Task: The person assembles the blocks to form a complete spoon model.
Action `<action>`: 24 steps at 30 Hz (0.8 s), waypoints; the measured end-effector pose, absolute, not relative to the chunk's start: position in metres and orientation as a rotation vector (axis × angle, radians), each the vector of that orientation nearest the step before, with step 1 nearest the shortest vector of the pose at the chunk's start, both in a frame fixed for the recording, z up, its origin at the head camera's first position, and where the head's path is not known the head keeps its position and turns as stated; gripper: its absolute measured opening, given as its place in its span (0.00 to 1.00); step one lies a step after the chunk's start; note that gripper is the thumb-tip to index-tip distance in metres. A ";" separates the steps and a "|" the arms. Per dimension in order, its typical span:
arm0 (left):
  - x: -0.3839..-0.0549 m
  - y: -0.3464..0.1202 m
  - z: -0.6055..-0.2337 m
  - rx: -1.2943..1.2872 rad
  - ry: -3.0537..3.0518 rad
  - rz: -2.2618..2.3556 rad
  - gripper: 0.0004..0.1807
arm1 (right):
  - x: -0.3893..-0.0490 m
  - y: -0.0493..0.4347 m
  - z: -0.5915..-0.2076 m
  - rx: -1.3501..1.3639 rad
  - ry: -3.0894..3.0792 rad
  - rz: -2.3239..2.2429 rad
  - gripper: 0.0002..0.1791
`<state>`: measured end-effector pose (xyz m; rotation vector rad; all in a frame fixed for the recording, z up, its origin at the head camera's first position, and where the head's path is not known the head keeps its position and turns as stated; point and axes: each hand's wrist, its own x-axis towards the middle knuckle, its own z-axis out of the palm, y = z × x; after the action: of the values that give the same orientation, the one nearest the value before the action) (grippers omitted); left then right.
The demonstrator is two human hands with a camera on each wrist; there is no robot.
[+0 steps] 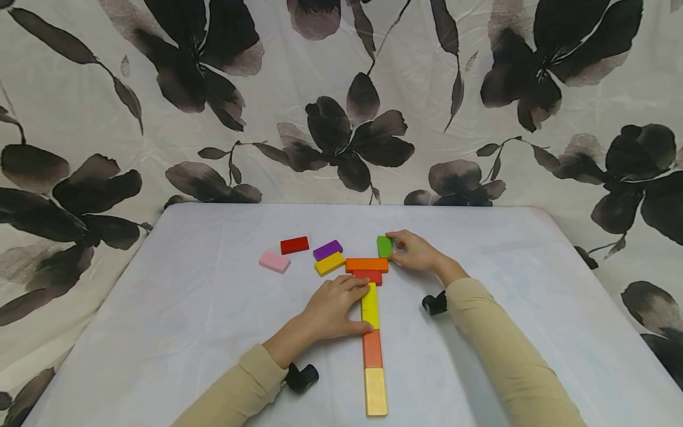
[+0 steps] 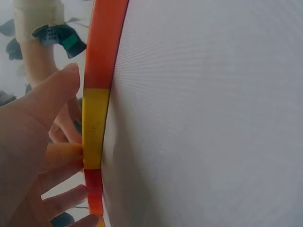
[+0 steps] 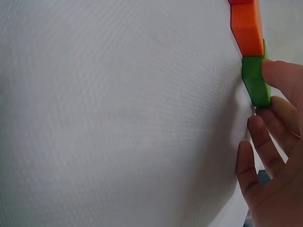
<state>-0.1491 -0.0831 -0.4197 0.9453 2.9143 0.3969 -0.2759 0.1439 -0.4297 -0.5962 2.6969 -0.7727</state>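
Note:
In the head view, several wooden blocks form a column. A pale yellow block (image 1: 376, 392) is nearest, then a light orange block (image 1: 372, 350), a yellow block (image 1: 370, 311) and a red block (image 1: 368, 277). An orange block (image 1: 367, 265) lies crosswise at the far end. My left hand (image 1: 336, 305) spreads along the yellow block, fingertips by its far end; the left wrist view shows the thumb off the blocks. Between thumb and fingers, my right hand (image 1: 418, 252) pinches a green block (image 3: 256, 85), which sits against the orange block's right end.
Left of the column lie a dark red block (image 1: 294, 245), a pink block (image 1: 274, 262), a purple block (image 1: 328, 250) and another yellow block (image 1: 329, 264). A white cloth (image 1: 213, 356) covers the table. Behind it hangs a flowered curtain (image 1: 443, 77).

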 end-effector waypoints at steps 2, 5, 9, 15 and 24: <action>-0.151 -0.083 -0.418 0.948 2.908 0.420 0.39 | -0.276 0.144 -0.430 -0.597 2.700 -0.766 0.33; -0.154 -0.082 -0.416 0.951 2.902 0.470 0.36 | -0.277 0.145 -0.431 -0.605 2.704 -0.762 0.33; -0.157 -0.081 -0.415 0.938 2.906 0.520 0.32 | -0.275 0.145 -0.432 -0.624 2.700 -0.782 0.33; -0.163 -0.083 -0.409 0.876 2.957 0.574 0.27 | -0.272 0.145 -0.430 -0.671 2.713 -0.789 0.32; -0.183 -0.103 -0.400 0.458 3.162 0.639 0.23 | -0.274 0.144 -0.430 -0.628 2.708 -0.760 0.33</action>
<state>-0.1826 -0.1032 -0.4002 0.4579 3.1625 0.6386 -0.2745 0.1436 -0.4296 -0.6282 2.7078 -0.7599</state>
